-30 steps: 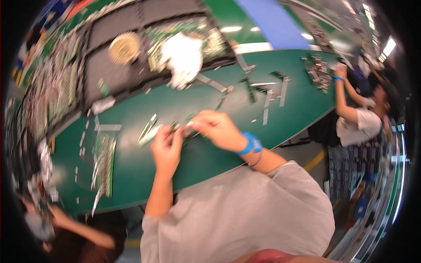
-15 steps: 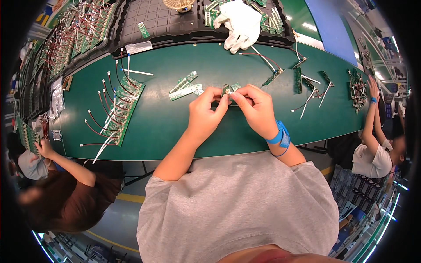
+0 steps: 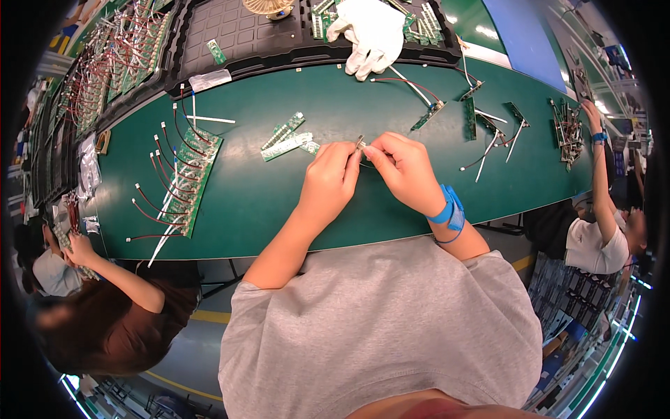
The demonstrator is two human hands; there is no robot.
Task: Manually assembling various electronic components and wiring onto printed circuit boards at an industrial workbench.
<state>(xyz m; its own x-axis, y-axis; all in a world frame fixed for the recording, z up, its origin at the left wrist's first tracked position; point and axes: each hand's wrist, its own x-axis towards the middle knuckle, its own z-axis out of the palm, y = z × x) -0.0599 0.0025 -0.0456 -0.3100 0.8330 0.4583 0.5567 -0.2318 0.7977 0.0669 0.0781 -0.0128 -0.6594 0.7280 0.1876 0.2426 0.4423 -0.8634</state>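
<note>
Gripping a small circuit board with the left hand and pinching at its edge with the right hand, over a green table. Wearing a blue wristband on the right. Facing loose boards just ahead, a wired panel farther left and a white glove draped across a black tray.

Dark green table, blue wristband, white glove, green circuit boards, black gridded tray, heathered grey shirt
</note>
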